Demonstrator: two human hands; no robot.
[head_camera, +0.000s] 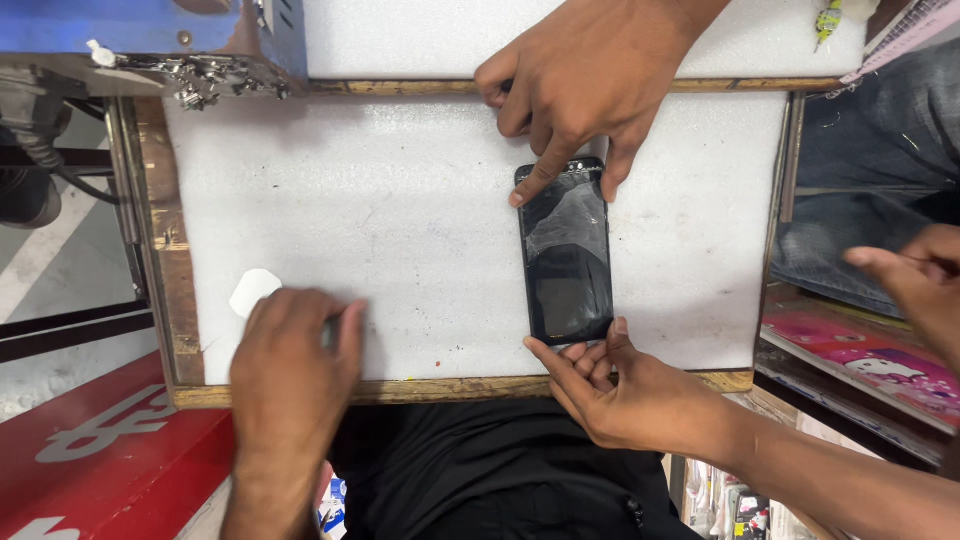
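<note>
While a black smartphone (566, 252) with a cracked screen lies flat on the white foam surface (400, 220), the wearer's right hand (625, 385) rests at its lower edge, fingers loosely open, thumb and fingertips touching the phone's bottom corners. The left hand (290, 365) lies palm down well to the left, fingers curled together on the foam, just beside a small white pick (253, 291). Another person's hand (580, 80) reaches from above, two fingertips touching the phone's top corners. A fourth hand (925, 285) shows at the right edge.
</note>
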